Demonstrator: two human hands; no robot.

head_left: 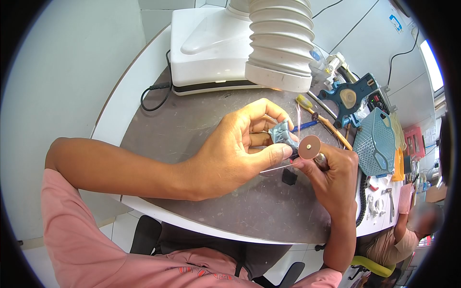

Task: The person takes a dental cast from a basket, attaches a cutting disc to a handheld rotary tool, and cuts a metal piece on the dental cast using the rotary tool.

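Note:
My left hand (235, 146) is closed around a small grey-blue dental piece (282, 133) with a bumpy, ridged surface, gripped between thumb and fingers. My right hand (336, 175) wraps around a rotary handpiece (321, 161), mostly hidden by the fingers. At its tip a flat reddish-brown cutting disc (309, 147) faces the camera, close beside the dental piece; whether they touch I cannot tell. Thin pinkish streaks (280, 167) run out from near the disc, one down to the left and others upward. A small black piece (289, 176) lies on the table below both hands.
A white machine (211, 48) stands at the back, beside a ribbed suction hose (281, 43) hanging above my hands. A toothbrush (303, 101), a blue pen-like tool (306, 126), a dark-blue articulator-like device (348, 96) and a blue basket (375, 141) lie rightward. Another person (396, 240) sits at right.

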